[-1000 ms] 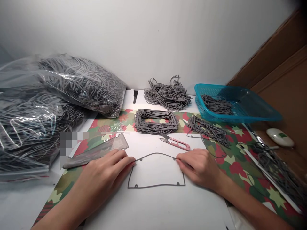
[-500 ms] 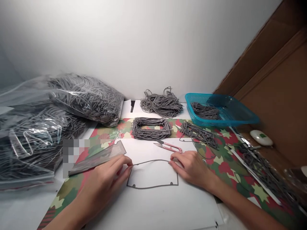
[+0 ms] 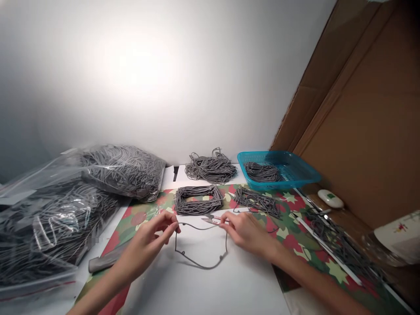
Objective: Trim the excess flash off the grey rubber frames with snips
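Note:
A thin grey rubber frame (image 3: 202,267) hangs between both hands above a white sheet (image 3: 210,293), its lower edge sagging. My left hand (image 3: 154,243) pinches its upper left corner between thumb and fingers. At the upper right corner, my right hand (image 3: 247,232) holds it in a closed pinch. Pink thread snips (image 3: 211,219) lie just behind the frame, partly hidden by my right hand. Behind them is a neat rectangular stack of grey frames (image 3: 198,200), and a flatter bundle (image 3: 257,202) lies to its right.
Clear bags full of grey pieces (image 3: 124,173) fill the left side. A loose grey heap (image 3: 211,169) is at the back. A blue basket (image 3: 278,181), a white oval object (image 3: 330,199), a jar (image 3: 397,240) and a cardboard wall (image 3: 361,109) are on the right.
The grey frame has been lifted off the white sheet and now sags between my hands. My view has tilted up, and the surroundings sit lower in the picture.

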Demonstrator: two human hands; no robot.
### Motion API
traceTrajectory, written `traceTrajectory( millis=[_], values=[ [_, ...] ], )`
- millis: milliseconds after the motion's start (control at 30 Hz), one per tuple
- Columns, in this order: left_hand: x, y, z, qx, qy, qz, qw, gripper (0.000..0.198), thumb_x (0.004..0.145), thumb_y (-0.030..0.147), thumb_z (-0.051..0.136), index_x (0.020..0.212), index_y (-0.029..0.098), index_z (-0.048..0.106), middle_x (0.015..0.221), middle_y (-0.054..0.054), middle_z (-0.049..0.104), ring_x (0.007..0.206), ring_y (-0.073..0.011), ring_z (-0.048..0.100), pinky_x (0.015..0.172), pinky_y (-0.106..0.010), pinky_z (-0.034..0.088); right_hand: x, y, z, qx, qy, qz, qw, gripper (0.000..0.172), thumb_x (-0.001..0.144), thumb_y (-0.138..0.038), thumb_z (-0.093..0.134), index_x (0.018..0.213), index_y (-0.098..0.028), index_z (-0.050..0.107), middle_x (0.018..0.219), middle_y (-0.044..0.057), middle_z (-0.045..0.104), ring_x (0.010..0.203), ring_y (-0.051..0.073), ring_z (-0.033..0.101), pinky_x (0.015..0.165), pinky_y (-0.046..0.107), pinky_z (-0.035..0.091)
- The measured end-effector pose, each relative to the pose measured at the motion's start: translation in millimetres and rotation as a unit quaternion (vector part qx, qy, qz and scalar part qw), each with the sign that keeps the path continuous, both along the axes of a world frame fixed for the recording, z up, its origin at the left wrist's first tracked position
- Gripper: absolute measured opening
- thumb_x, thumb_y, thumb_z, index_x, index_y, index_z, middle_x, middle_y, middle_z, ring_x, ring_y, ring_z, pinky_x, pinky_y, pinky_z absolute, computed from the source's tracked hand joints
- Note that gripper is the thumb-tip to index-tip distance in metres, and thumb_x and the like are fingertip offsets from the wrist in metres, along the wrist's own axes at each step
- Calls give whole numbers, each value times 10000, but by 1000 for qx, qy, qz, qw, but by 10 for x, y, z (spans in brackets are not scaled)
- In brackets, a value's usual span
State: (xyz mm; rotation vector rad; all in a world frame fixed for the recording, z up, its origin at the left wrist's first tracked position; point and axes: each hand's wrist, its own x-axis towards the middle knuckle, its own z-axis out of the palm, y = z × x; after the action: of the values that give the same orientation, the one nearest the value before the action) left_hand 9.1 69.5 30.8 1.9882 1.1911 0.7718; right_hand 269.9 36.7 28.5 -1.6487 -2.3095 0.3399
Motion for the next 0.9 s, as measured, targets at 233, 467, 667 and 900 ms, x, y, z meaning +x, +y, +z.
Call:
traceTrajectory(
  millis=[233,467,667,900],
  values=[
    [238,553,119,54,71,82,993,250,881,418,416,791,212,526,677,12,615,575,-151,604,562,-244,452,-47,702,319,-19,-6,-105,994,283,942,-354,558,1136,-151,593,1096,65,631,919,175,634,798,375,544],
    [249,802,37,114,199,181,956,238,888,383,410,828,235,586,627,15,657,580,-183,630,506,-239,373,-165,992,304,-25,-20,-119,992,299,940,-346,562,1176,-162,579,1154,76,614,968,189,627,828,394,541],
    [253,797,23,198,294,194,915,299,938,353,365,965,217,629,980,-72,698,769,-226,641,486,-265,260,29,1024,434,-24,-51,-149,987,302,946,-353,550,1179,-163,577,1136,73,621,954,186,630,827,394,540],
    [294,729,17,250,331,178,892,338,958,327,331,1042,195,630,1018,-72,683,828,-230,639,477,-269,276,360,874,696,-108,-134,-165,971,270,942,-348,558,1142,-173,598,1143,71,621,973,186,624,837,386,534]
  ],
)
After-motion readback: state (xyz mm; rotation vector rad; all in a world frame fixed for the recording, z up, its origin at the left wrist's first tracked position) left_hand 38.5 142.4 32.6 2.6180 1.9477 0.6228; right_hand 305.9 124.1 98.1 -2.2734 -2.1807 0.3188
